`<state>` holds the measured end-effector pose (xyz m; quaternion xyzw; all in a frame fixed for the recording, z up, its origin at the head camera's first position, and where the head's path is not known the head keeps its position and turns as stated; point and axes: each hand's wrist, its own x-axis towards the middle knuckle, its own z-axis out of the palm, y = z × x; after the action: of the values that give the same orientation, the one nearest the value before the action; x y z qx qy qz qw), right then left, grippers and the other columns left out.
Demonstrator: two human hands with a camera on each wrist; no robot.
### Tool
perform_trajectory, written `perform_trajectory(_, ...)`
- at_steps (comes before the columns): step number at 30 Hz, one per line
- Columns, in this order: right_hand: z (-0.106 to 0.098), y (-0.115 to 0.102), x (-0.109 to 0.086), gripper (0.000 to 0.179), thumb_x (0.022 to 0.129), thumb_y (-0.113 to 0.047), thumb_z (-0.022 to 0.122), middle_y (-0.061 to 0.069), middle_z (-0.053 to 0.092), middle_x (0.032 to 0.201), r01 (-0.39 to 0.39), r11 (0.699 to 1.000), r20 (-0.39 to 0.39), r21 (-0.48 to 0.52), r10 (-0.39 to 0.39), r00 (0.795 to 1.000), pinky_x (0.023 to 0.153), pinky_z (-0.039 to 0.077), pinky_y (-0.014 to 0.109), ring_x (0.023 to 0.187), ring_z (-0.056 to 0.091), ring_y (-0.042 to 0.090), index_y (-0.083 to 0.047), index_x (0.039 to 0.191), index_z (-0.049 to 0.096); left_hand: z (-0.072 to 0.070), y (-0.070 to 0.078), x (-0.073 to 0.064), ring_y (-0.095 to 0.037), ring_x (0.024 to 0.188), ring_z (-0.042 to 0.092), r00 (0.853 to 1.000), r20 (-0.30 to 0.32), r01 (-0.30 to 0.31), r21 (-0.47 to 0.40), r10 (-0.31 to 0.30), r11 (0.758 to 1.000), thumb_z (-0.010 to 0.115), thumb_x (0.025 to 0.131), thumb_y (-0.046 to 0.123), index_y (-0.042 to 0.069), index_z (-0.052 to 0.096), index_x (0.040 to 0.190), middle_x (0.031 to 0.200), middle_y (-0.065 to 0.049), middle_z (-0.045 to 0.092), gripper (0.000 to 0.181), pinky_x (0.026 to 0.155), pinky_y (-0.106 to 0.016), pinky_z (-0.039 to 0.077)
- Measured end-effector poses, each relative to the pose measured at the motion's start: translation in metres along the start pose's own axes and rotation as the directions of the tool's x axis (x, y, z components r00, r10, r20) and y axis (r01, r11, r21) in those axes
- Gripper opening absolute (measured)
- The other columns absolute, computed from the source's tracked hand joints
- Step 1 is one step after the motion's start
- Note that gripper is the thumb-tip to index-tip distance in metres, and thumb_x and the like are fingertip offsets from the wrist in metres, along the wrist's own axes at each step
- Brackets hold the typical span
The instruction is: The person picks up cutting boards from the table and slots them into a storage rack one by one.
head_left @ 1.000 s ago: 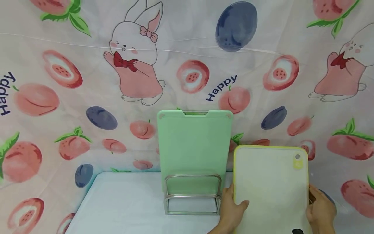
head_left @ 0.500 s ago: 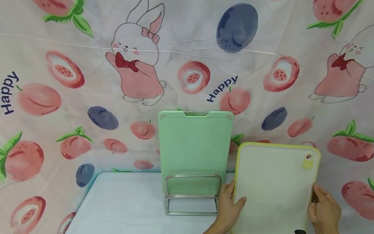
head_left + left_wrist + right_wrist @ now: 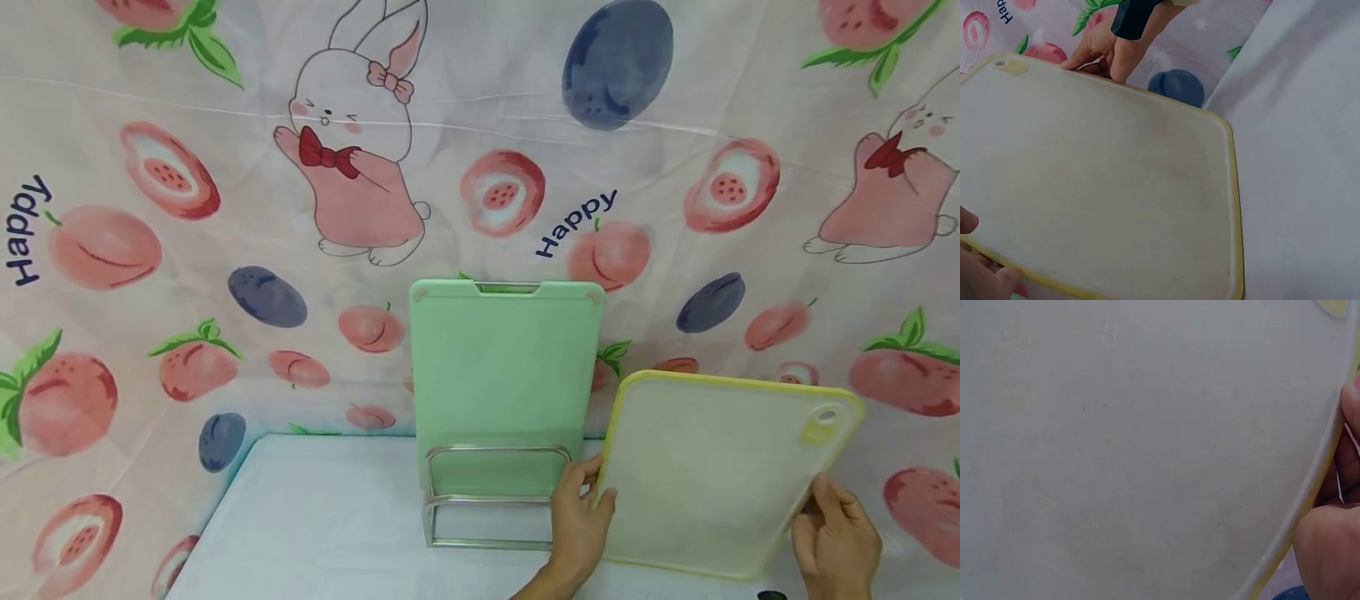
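A whitish cutting board with a yellow rim is held up at the right of the head view, its top leaning back and to the right. My left hand grips its left edge, thumb toward the front face. On the opposite edge, my right hand holds the board, fingers partly hidden behind it. The left wrist view shows the board's face and the right hand on the far edge. Left of the board, a green cutting board stands upright in a metal wire rack.
The rack stands on a white-covered table, close to my left hand. Behind the table hangs a cloth printed with rabbits and fruit. A small dark object shows at the bottom edge of the head view.
The yellow-rimmed board has tilted back and its top has swung to the right. Its lower edge has come into view. My right hand has shifted slightly right; the green board stays in the rack.
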<state>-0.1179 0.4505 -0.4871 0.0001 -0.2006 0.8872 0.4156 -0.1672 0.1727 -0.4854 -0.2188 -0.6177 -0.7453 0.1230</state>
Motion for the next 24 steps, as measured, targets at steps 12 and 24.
perform_trajectory(12, -0.005, 0.003, 0.001, 0.008, 0.084, 0.024, 0.050, 0.030, 0.059, 0.074, 0.111, 0.982, -0.034, 0.153, -0.107, 0.994, 0.041, 0.047, 0.030, 0.067, 0.061, 0.032, 0.027, 0.085, 0.057, -0.011, -0.006, 0.011, -0.008, 0.074, 0.064, 1.000, -0.017, 0.022, 0.103, -0.020, 0.994, 0.075, 0.078, -0.005, 0.005, 0.072, 0.086, 0.083, -0.001, 0.071, 0.013, 0.059, -0.025, 0.055)
perform_trajectory(24, -0.011, 0.017, -0.007, 0.012, 0.083, 0.019, 0.054, 0.027, 0.061, 0.081, 0.161, 0.981, -0.074, 0.111, -0.154, 0.985, 0.066, 0.054, 0.034, 0.072, 0.059, 0.030, 0.025, 0.093, 0.056, -0.026, -0.008, 0.030, -0.005, 0.079, 0.065, 0.985, 0.160, -0.104, 0.260, 0.064, 0.960, 0.076, 0.080, 0.005, 0.003, 0.072, 0.088, 0.083, -0.003, 0.072, 0.009, 0.063, -0.018, 0.053)
